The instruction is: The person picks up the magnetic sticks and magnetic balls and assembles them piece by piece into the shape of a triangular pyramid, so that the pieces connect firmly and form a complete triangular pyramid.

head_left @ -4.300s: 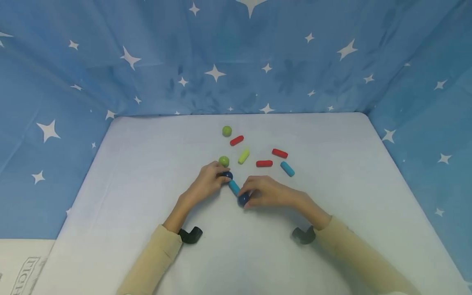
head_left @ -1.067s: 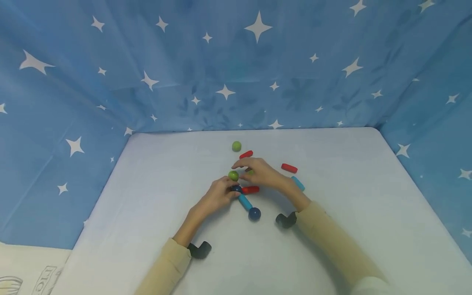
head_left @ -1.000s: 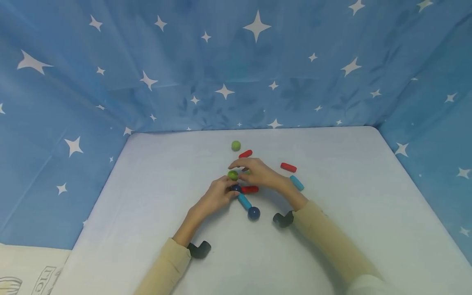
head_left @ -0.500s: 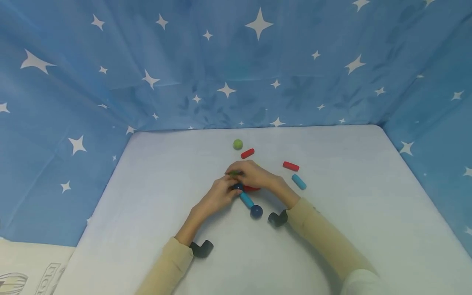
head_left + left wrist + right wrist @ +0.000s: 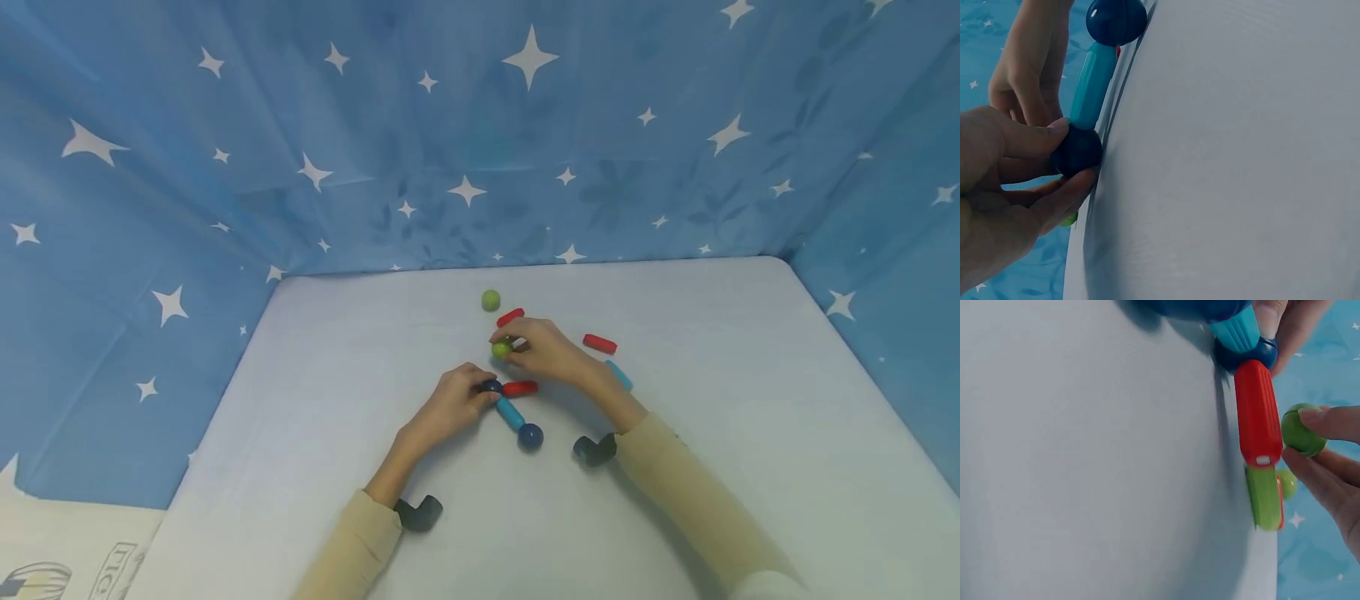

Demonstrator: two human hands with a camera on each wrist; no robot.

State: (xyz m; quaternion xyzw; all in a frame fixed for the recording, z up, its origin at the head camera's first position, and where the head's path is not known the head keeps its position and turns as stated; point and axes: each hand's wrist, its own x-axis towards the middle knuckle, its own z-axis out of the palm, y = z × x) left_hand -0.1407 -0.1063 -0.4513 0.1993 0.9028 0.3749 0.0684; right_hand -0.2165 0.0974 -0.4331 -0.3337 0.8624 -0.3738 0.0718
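My left hand (image 5: 452, 406) pinches a dark blue ball (image 5: 1077, 152) between thumb and fingers. A light blue rod (image 5: 511, 413) runs from that ball to a second dark blue ball (image 5: 530, 437) nearer me. From the held ball a red rod (image 5: 1257, 412) also extends to the right. Just beyond, my right hand (image 5: 553, 353) pinches a green ball (image 5: 1302, 430), apart from the red rod's end. A yellow-green rod (image 5: 1265, 499) shows in the right wrist view; the right hand hides it in the head view.
Another green ball (image 5: 491, 300) and a red rod (image 5: 511, 317) lie farther back on the white table (image 5: 360, 325). To the right of my right hand are a red rod (image 5: 600, 343) and a light blue rod (image 5: 619, 375). Starred blue cloth (image 5: 465, 125) surrounds the table.
The right hand let go of the near blue ball, and a red rod now meets the left hand's ball. Since then, the right hand has gripped a green ball and drawn it slightly right.
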